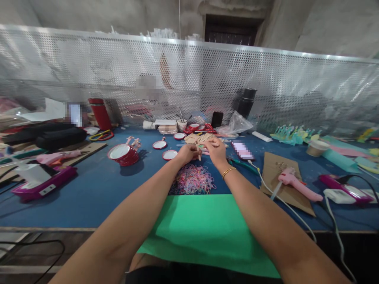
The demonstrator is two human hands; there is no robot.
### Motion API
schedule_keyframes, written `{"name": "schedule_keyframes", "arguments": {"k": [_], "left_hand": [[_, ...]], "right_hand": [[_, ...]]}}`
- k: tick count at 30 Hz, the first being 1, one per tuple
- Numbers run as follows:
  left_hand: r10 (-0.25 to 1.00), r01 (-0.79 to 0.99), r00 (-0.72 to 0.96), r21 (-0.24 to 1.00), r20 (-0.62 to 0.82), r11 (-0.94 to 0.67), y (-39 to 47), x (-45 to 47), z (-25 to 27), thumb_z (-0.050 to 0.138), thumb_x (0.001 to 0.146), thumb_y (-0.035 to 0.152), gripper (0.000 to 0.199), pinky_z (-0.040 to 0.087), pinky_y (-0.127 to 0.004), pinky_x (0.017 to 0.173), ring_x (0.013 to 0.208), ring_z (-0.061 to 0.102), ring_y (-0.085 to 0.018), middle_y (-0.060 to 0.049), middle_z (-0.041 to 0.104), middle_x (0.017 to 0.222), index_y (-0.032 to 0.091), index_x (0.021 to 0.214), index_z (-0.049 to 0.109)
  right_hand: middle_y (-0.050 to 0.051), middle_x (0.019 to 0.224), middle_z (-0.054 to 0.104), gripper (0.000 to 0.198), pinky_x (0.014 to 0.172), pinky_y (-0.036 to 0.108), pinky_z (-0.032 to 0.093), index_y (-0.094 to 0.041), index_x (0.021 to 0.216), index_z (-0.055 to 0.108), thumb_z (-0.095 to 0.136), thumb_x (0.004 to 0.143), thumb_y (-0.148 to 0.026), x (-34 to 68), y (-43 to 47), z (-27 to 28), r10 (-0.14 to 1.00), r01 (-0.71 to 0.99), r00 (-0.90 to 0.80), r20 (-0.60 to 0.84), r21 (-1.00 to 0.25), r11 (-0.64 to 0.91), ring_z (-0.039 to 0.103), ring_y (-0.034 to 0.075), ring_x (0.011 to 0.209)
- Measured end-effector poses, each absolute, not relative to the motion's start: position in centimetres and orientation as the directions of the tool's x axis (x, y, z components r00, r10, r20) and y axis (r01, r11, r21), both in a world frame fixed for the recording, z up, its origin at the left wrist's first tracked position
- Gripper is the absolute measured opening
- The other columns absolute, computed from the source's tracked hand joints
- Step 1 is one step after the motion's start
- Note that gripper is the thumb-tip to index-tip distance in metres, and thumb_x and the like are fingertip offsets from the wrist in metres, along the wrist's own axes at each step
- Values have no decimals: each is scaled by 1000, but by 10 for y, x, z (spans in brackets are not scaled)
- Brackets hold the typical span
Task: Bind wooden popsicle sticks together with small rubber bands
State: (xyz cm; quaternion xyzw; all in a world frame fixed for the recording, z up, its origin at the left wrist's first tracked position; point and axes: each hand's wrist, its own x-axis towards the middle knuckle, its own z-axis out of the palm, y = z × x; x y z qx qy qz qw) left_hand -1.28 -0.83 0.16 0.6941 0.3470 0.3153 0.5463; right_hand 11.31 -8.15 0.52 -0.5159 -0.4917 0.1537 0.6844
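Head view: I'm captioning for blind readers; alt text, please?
Left hand and right hand meet at a pale stick, beyond a heap of colorful bands on a blue table. Nearer lies a green sheet; at right, a pink glue gun.

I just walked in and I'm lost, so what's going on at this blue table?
Someone is working with both bare hands. The left hand pinches a thin, pale, wooden-looking stick; the right hand is close beside it, its exact grip too small to make out. Nearer the person lie a heap of small multicoloured loops and a smooth bright-green sheet. Red-rimmed round white pieces are stacked to the left; a pink glue gun rests on brown cardboard to the right.
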Motion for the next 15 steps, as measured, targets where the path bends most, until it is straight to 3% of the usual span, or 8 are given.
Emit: {"name": "schedule_keyframes", "arguments": {"k": [15], "left_hand": [[832, 146, 551, 975, 58, -165, -7, -13, 1, 85, 53, 36, 35, 44, -19, 49, 50, 54, -8, 1, 61, 55, 13, 61, 61]], "right_hand": [[0, 67, 66, 14, 65, 28, 49, -21, 68, 60, 56, 72, -34, 112, -84, 9, 708, 325, 482, 517, -855, 403, 61, 17, 68]]}}
